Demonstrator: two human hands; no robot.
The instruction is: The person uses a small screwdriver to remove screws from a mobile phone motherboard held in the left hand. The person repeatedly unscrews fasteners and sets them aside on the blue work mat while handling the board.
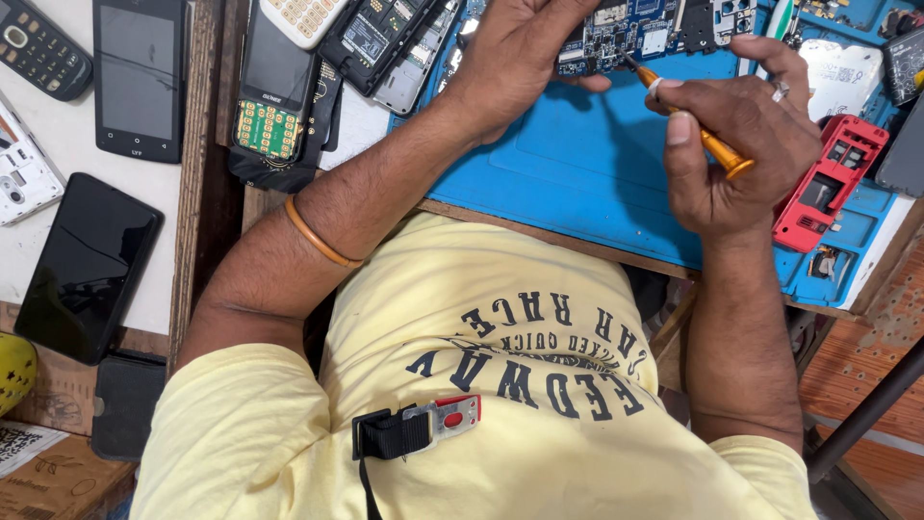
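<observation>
Blue mat (pixel 577 173): right hand (pixel 736 144) angles screwdriver (pixel 688 120) up-left into board (pixel 630 34).

Wooden workbench (pixel 202 193) edge, reddish tiled floor (pixel 866 366) at right.

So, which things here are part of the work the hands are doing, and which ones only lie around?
In use:
- circuit board, held by the left hand
- orange screwdriver, in the right hand, tip at the board
- blue mat underneath

Lying about:
- red phone frame
- black smartphone
- dark touchscreen phone
- opened keypad phone
</observation>
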